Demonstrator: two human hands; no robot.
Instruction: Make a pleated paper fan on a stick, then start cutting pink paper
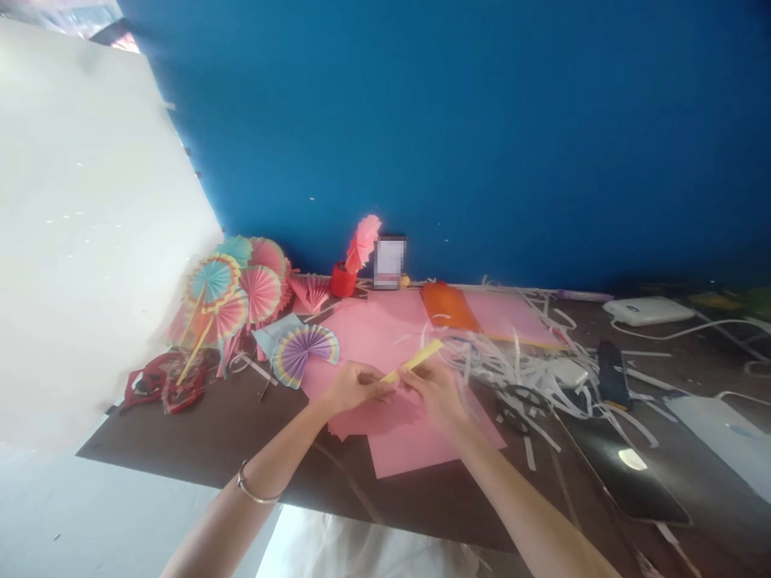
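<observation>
A narrow folded yellow paper strip (414, 360) is held between both hands above the pink paper sheets (409, 453) on the dark table (198, 437). My left hand (355, 387) pinches the strip's near end, fingers closed; a bangle circles that wrist. My right hand (434, 387) grips the strip at its middle, fingers curled over it. The strip's far end sticks up and to the right, free.
Several finished paper fans (241, 289) lie at the left, with a purple one (304, 349) nearer. A red cup (343, 281) holds a pink fan. White paper shreds (524, 361), scissors (523, 401), a phone (620, 466) and chargers crowd the right. A blue wall stands behind.
</observation>
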